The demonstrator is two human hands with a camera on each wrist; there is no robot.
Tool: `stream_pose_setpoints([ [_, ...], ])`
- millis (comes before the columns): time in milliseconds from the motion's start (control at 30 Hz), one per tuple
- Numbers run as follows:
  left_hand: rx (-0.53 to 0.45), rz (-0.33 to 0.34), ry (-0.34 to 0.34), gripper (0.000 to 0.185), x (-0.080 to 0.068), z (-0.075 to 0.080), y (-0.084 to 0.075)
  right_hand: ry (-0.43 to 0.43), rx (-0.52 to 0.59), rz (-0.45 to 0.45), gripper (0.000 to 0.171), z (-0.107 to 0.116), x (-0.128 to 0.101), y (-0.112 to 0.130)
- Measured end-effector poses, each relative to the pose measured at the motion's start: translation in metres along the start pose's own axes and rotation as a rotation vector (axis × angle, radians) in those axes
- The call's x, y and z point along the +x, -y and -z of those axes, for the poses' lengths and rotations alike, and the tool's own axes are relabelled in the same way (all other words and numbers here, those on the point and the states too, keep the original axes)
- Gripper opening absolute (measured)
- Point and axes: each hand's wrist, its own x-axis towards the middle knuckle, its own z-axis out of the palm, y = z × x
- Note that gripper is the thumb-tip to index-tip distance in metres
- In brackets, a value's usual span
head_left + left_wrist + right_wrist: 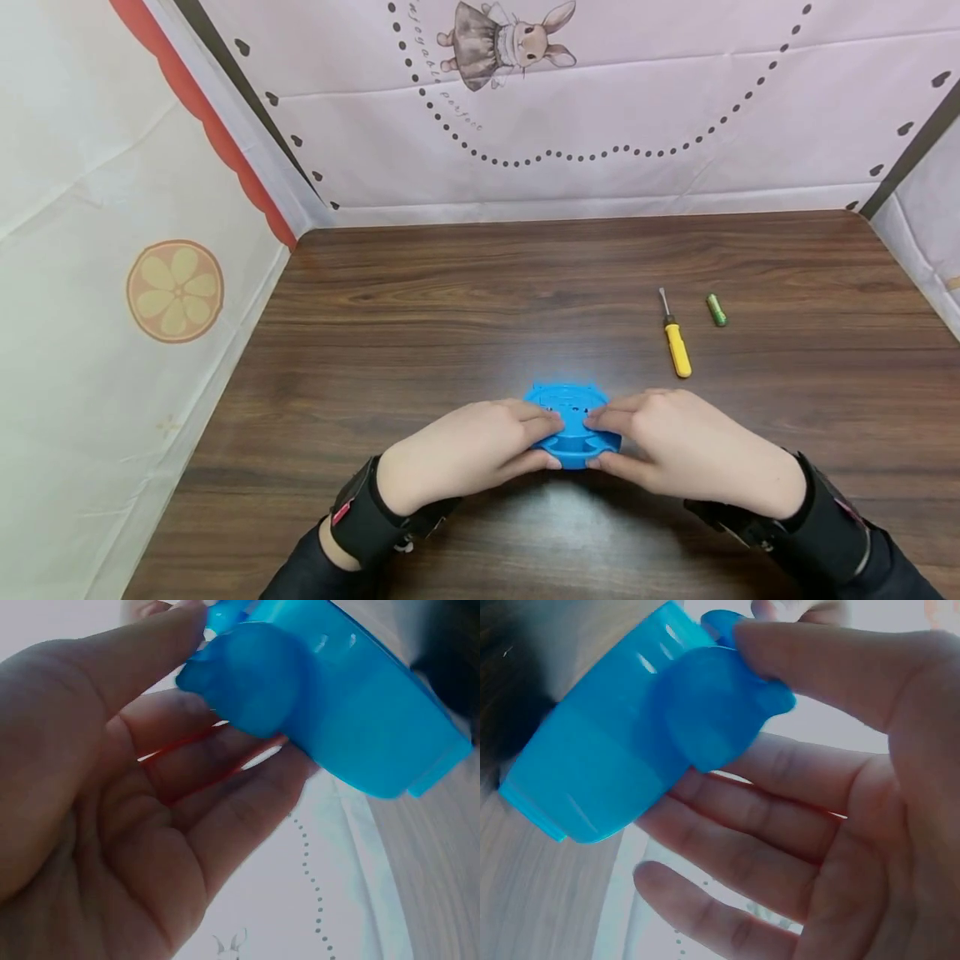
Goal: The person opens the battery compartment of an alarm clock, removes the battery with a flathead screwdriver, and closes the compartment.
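While both hands meet at the near middle of the dark wooden table [465,292], they hold a round, bright blue plastic toy case [572,423] with small ear-like bumps on its far rim and tiny slots in its face. The left hand [468,454] pinches its left edge, thumb on the near edge and fingers [225,795] curled against the far side; the right hand [686,450] grips the right edge the same way, thumb [832,667] pressed on a rounded lobe.

Well off to the right lie a yellow-handled screwdriver [675,340] and, just beside it, a small green cylindrical battery [716,309], both apart from the hands. Pale printed cloth walls [615,125] enclose the table.

From the head view, knuckles hide most of the case's sides. Only the wrist views show its smooth translucent wall, a bulging lobe and ribbed notches.
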Motion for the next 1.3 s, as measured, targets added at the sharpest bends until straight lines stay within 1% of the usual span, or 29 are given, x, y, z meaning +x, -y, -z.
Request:
stream_pose_setpoints([
  [133,-0.022,0.005,-0.066,0.040,0.000,0.002,0.002,-0.001,0.107,-0.026,0.032,0.003,0.001,-0.005],
  [333,-0.039,0.037,-0.194,0.030,0.003,0.002,0.007,-0.012,0.237,-0.048,0.026,0.002,0.004,-0.012],
  [433,-0.035,0.062,-0.231,0.026,0.005,0.001,0.010,-0.025,0.242,-0.063,0.022,0.001,0.006,-0.015],
  [500,-0.033,0.088,-0.243,0.025,0.007,0.000,0.012,-0.037,0.227,-0.085,0.021,0.000,0.007,-0.018],
  [567,-0.052,0.111,-0.254,0.022,0.009,-0.001,0.014,-0.048,0.204,-0.115,0.023,-0.002,0.009,-0.020],
  [633,-0.090,0.133,-0.260,0.021,0.011,-0.003,0.016,-0.059,0.202,-0.143,0.020,-0.005,0.011,-0.023],
  [700,-0.136,0.150,-0.267,0.020,0.013,-0.005,0.019,-0.070,0.228,-0.164,0.019,-0.008,0.013,-0.026],
  [833,-0.194,0.168,-0.289,0.021,0.017,-0.007,0.024,-0.094,0.332,-0.182,0.018,-0.011,0.016,-0.032],
  [933,-0.224,0.178,-0.329,0.022,0.018,-0.009,0.027,-0.115,0.386,-0.198,0.011,-0.013,0.017,-0.034],
  [1067,-0.275,0.201,-0.394,0.027,0.020,-0.013,0.034,-0.139,0.429,-0.246,0.014,-0.016,0.018,-0.038],
  [1167,-0.349,0.225,-0.414,0.029,0.020,-0.015,0.042,-0.164,0.455,-0.291,0.018,-0.020,0.019,-0.040],
  [1300,-0.496,0.274,-0.403,0.032,0.017,-0.015,0.053,-0.205,0.484,-0.357,0.025,-0.027,0.023,-0.044],
])
